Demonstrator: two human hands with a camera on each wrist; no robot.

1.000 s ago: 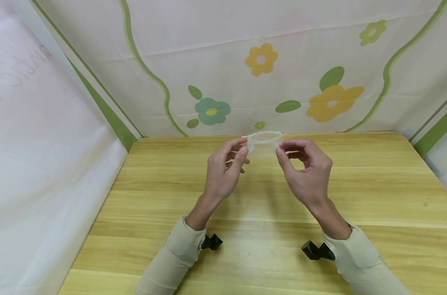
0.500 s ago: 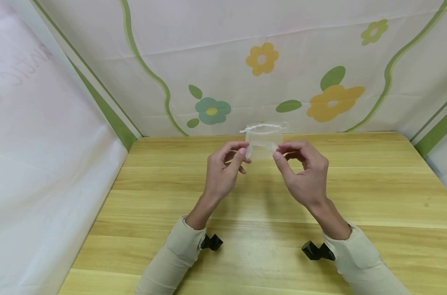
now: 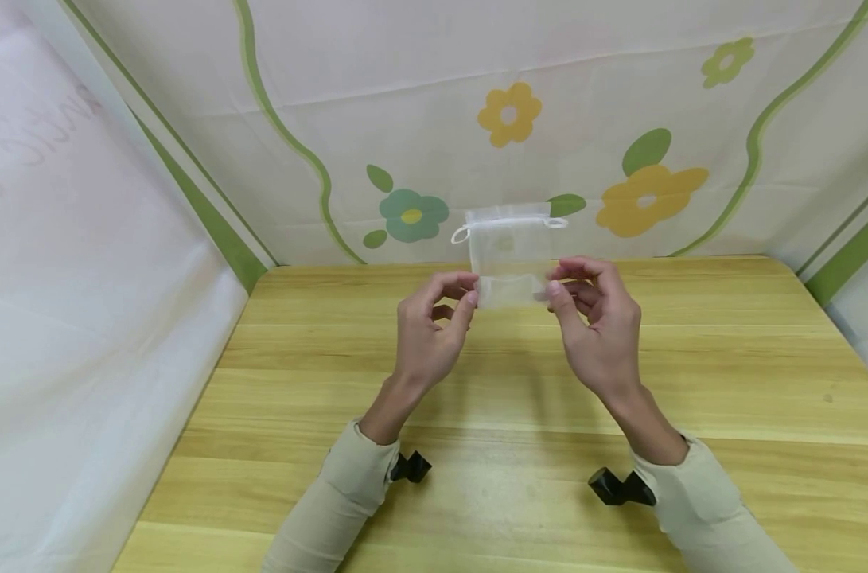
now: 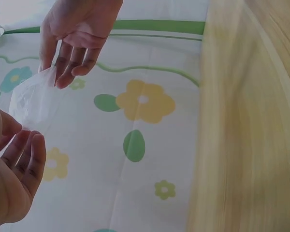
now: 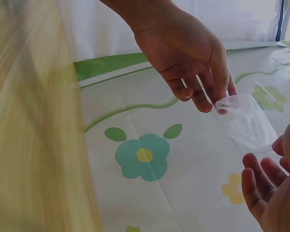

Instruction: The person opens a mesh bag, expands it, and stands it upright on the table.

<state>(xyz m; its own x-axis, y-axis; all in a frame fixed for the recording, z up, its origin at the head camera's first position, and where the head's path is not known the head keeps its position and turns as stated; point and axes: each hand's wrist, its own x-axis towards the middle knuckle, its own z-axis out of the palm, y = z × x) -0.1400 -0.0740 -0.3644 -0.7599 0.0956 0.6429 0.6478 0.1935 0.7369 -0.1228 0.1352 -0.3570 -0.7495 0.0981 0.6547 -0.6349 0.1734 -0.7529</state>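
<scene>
A small sheer white drawstring pouch (image 3: 509,251) is held upright above the wooden table (image 3: 476,414), its drawstring end up. My left hand (image 3: 434,326) pinches its lower left corner between thumb and forefinger. My right hand (image 3: 597,318) pinches the lower right corner. In the left wrist view the pouch (image 4: 35,100) hangs between my left hand (image 4: 12,174) and right hand (image 4: 75,36). The right wrist view shows the pouch (image 5: 246,121) between the left hand (image 5: 188,53) and the right hand (image 5: 275,193).
A cloth with flowers and green stripes (image 3: 505,119) forms the back wall behind the table. White sheets close off the left side (image 3: 83,318) and the right side (image 3: 863,302). Black wrist camera mounts (image 3: 410,468) (image 3: 613,487) sit under both sleeves.
Both hands have lifted the pouch and tipped it upright. It stood low and crumpled between the fingers a second ago; now it stands tall with its drawstring loops spread.
</scene>
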